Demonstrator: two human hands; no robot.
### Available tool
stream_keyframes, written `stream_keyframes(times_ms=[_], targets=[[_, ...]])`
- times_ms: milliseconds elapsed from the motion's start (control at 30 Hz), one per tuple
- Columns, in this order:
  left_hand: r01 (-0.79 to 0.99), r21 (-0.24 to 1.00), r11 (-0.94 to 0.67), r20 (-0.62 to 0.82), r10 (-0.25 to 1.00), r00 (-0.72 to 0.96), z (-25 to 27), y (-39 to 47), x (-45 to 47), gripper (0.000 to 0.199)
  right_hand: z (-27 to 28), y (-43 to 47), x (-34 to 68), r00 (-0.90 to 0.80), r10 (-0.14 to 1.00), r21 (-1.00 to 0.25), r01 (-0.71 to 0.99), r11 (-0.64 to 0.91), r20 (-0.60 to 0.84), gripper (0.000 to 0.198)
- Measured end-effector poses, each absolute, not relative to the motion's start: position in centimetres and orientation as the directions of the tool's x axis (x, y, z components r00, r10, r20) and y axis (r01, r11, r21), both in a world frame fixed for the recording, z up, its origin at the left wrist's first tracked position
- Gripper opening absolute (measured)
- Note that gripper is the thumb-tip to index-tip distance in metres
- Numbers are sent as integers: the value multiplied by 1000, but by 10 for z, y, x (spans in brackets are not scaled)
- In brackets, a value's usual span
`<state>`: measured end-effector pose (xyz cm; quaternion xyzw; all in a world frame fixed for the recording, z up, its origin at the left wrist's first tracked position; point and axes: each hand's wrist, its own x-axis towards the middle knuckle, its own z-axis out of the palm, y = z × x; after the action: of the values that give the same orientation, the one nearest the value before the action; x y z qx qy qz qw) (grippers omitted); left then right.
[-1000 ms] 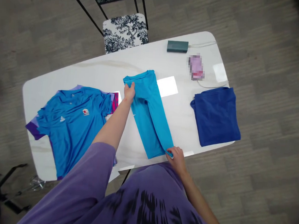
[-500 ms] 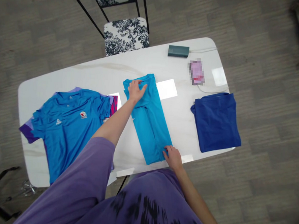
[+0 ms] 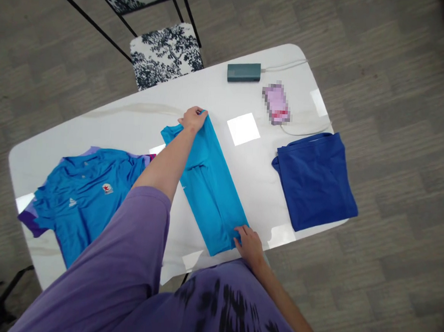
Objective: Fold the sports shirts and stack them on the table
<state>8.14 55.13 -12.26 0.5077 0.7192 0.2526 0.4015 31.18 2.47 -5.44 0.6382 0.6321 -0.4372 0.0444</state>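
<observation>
A bright blue T-shirt point(image 3: 213, 190), folded lengthwise into a long strip, lies slanted on the table in front of me. My left hand point(image 3: 195, 118) is closed at its far right corner, fingers and thumb pinching the fabric edge. At the near right corner, my right hand point(image 3: 250, 245) rests on the hem, its thumb and fingers apart on the cloth. To the left, under my left arm, another blue T-shirt point(image 3: 92, 198) with a chest badge lies spread out. Purple and pink garments peek out from beneath it.
The white table point(image 3: 134, 125) carries a folded dark blue garment point(image 3: 315, 181) at right. Farther back are a dark green power bank point(image 3: 243, 72) with a cable and a pixelated pink device point(image 3: 277, 104). A patterned chair point(image 3: 166, 55) stands beyond the far edge.
My left hand has gone from lying spread on the folded T-shirt to pinching its far right corner. My right hand stays at the near corner. The view has shifted slightly.
</observation>
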Motion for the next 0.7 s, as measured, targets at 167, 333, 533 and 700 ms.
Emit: stream_keyframes(times_ms=[167, 333, 533, 700], targets=[[766, 642, 47, -49, 999, -20, -106, 480, 80, 55, -52, 26, 319, -189, 788, -521, 833, -187, -585, 32], [800, 552, -235, -122, 926, 356, -118, 424, 68, 74, -52, 22, 329, -117, 827, -485, 851, -202, -550, 31], [776, 589, -224, -25, 955, 295, -101, 406, 51, 83, -53, 19, 333, 98, 869, -380, 872, -310, -485, 42], [799, 567, 201, -139, 979, -147, -51, 238, 15, 76, -47, 18, 320, 203, 877, -336, 867, -367, -436, 28]])
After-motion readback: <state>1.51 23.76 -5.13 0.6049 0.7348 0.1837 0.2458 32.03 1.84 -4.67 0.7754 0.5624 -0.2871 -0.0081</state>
